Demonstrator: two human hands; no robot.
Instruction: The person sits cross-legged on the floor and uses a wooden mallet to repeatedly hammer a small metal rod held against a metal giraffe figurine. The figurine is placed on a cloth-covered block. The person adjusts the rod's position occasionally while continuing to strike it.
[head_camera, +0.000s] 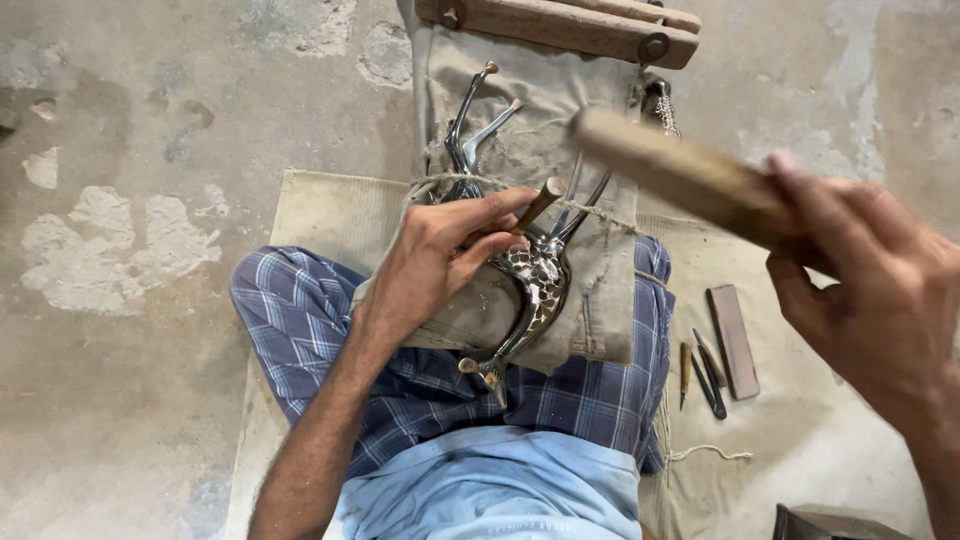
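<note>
Right hand (880, 290): clenched on raised wooden mallet (680, 170).
Left hand (440, 260): grasps punch (538, 203) on metal piece (535, 290).
Metal piece: tied to lap pad (600, 290).
Progress: pattern partly chased; curved arms plain.

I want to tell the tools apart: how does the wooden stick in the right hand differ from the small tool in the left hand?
The wooden stick is long, thick and raised in the air; the small tool is short, thin and tilted down onto the metal piece. The stick looks blurred, the tool sharp. Both are brown.
</note>
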